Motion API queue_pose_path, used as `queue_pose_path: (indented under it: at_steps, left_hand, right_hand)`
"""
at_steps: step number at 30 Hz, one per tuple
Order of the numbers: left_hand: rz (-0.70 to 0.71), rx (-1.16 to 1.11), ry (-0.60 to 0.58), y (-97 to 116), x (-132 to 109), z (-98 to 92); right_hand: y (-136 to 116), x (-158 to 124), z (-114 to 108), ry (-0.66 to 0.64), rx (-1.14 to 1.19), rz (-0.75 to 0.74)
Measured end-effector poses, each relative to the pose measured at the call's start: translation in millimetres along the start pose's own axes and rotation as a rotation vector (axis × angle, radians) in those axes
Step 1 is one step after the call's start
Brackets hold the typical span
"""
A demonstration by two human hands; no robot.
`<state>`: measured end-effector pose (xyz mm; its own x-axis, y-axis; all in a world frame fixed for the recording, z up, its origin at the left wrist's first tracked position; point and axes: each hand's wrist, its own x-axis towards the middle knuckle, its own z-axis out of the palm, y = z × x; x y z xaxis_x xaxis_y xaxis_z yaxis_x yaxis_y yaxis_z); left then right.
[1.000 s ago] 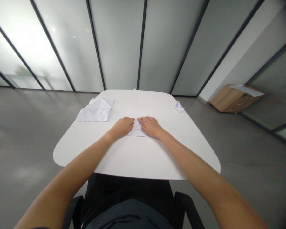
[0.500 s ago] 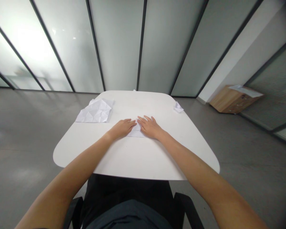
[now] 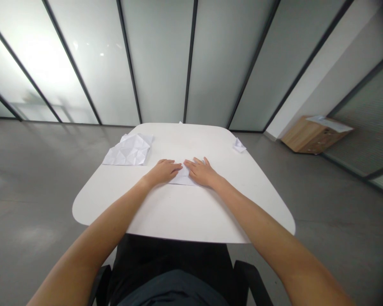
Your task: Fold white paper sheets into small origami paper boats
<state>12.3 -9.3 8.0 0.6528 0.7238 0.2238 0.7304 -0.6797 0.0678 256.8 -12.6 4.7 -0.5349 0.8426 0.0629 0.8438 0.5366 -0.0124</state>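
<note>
Head view: left hand (image 3: 162,171) and right hand (image 3: 201,172) rest open, ungripping, on a folded white paper sheet (image 3: 182,179), which looks light and soft, best pinched at its edge.

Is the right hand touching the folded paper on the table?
Touching: the head view shows the right hand lying flat across the edge of the folded white paper.

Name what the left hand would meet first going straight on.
The left hand would first meet the folded white paper at its fingertips; it may already be touching, since depth is unclear here.
</note>
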Motion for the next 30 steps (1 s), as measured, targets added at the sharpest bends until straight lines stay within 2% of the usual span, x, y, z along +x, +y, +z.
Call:
queue_pose_path:
  at_steps: [3,8,12,22,27,30]
  left_hand:
    - [-0.017,-0.031,-0.034,-9,-3,-9.5]
    - [0.015,-0.127,-0.018,-24,-12,-19.9]
    - [0.027,-0.125,-0.013,-27,-18,-26.4]
    - [0.082,0.078,0.037,-11,-23,-38.0]
    - [0.036,0.113,0.123,3,-20,-33.5]
    - [0.042,0.082,0.136,13,-13,-26.9]
  right_hand:
    - [1,1,1,-0.009,0.002,-0.004]
    - [3,1,3,-0.006,0.005,-0.016]
    - [4,1,3,-0.011,0.002,-0.014]
    - [3,1,3,0.001,-0.004,-0.015]
    - [3,1,3,-0.015,-0.002,-0.019]
    - [0,1,2,-0.017,0.005,-0.051]
